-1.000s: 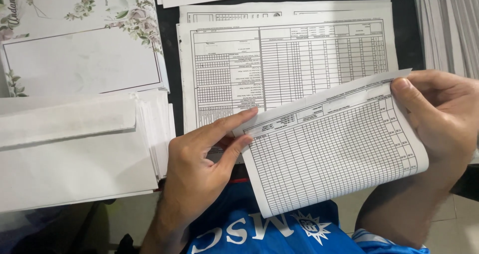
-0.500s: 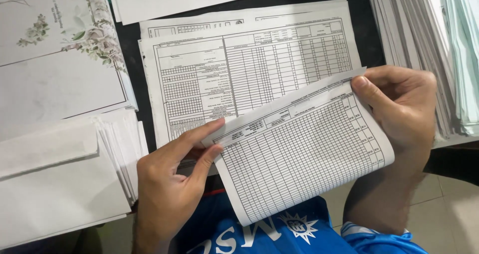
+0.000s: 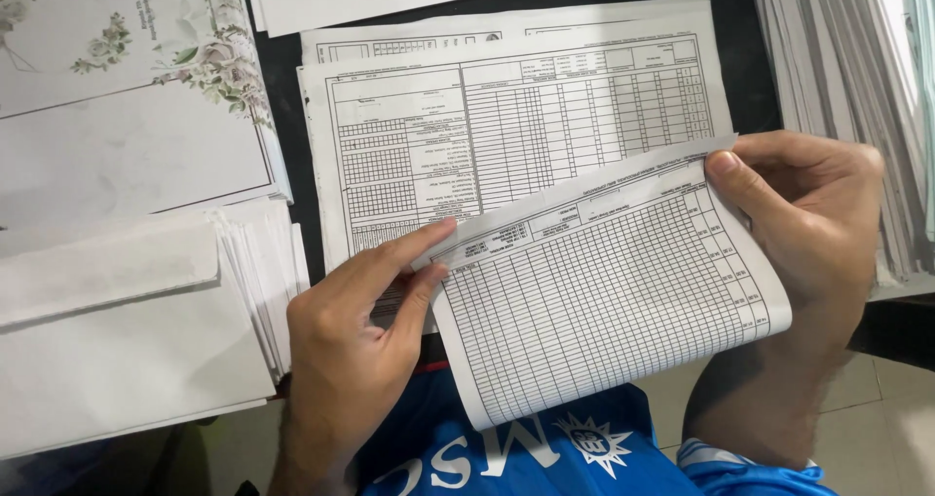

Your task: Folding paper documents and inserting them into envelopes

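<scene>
Two hands pinch one printed sheet: left hand thumb and forefinger closed on its near-left corner, right hand thumb clamped on the upper-right corner. The sheet curls over the desk edge, above a stack of forms. Judged light, limp, easily creased; corners give the best hold. Envelopes lie left.

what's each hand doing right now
Left hand: shut, fingers pinching the left corner of the folded form.
Right hand: shut, thumb and fingers gripping the same form's right corner.
</scene>
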